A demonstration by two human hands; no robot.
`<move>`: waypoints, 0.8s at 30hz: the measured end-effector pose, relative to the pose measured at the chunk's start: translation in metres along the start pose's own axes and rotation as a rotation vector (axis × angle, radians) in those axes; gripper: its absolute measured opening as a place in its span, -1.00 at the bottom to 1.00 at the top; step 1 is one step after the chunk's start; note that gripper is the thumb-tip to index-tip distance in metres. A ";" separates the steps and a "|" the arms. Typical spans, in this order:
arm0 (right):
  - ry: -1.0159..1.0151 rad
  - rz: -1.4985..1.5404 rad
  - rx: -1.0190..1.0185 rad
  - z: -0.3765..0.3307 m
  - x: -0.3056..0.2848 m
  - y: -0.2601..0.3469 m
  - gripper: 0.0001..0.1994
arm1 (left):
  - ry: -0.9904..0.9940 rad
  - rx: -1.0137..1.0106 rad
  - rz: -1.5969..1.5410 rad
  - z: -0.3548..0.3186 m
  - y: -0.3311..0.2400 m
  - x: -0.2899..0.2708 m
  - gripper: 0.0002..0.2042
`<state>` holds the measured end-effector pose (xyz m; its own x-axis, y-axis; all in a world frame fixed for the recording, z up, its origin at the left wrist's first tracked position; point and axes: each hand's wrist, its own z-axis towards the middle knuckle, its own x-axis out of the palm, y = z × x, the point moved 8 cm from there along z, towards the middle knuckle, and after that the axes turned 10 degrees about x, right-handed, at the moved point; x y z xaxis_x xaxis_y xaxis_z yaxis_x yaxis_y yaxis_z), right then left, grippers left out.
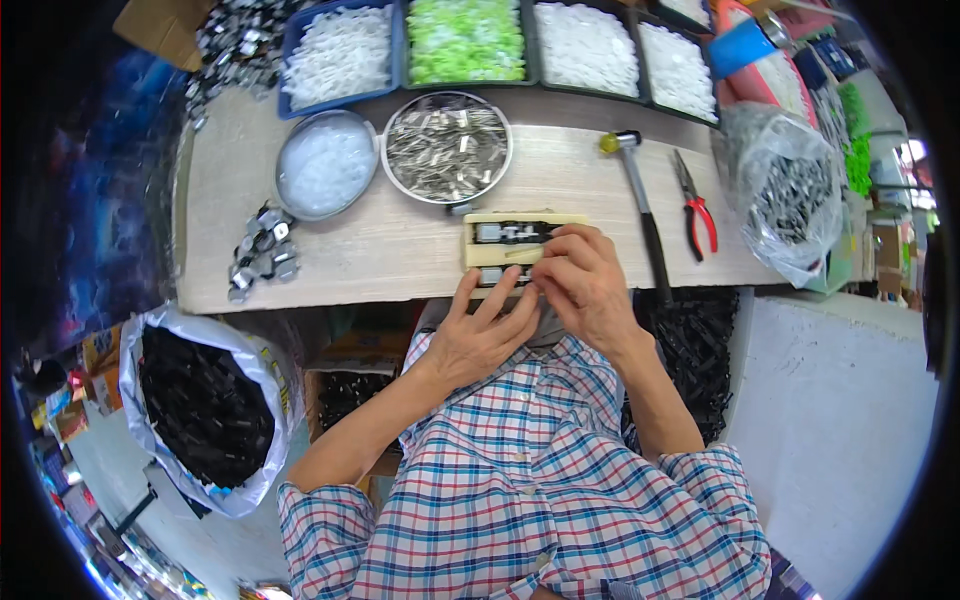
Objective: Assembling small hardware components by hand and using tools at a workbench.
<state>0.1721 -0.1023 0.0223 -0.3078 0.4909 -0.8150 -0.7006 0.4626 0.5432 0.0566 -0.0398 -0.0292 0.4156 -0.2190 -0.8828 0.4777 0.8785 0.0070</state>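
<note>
A pale yellow wooden jig block [520, 240] with small metal and black parts set in it lies at the near edge of the wooden table [400, 245]. My right hand [580, 280] rests on the block's near right side, fingers bent and pinched over a small part that I cannot make out. My left hand [485, 330] lies just below the block, fingers stretched up to touch its near edge and my right fingertips. What sits between the fingertips is hidden.
Behind the block stand a round tin of metal pins [447, 147] and a bowl of clear white pieces [325, 163]. Trays of white and green parts [465, 40] line the back. A hammer [640, 205], red pliers [697, 212], loose metal clips [260, 250] and bags of parts [205, 405] surround them.
</note>
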 end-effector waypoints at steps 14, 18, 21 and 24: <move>-0.710 -0.528 0.400 -0.042 -0.183 -0.189 -0.70 | -0.285 0.060 -0.078 -0.004 0.017 -0.018 -0.76; -0.586 -0.606 0.439 -0.038 -0.189 -0.201 -0.68 | -0.529 -0.386 -0.146 0.019 0.110 -0.059 -0.68; -0.552 -0.529 0.448 -0.031 -0.185 -0.208 -0.68 | -0.722 -0.788 -0.258 0.009 0.197 -0.081 -0.65; -0.535 -0.512 0.445 -0.025 -0.181 -0.203 -0.69 | -0.816 -0.904 -0.308 -0.005 0.274 -0.087 -0.64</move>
<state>0.3538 -0.3031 0.0546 0.4004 0.3726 -0.8372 -0.3182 0.9133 0.2543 0.1476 0.2219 0.0475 0.8927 -0.3810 -0.2406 0.0734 0.6498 -0.7565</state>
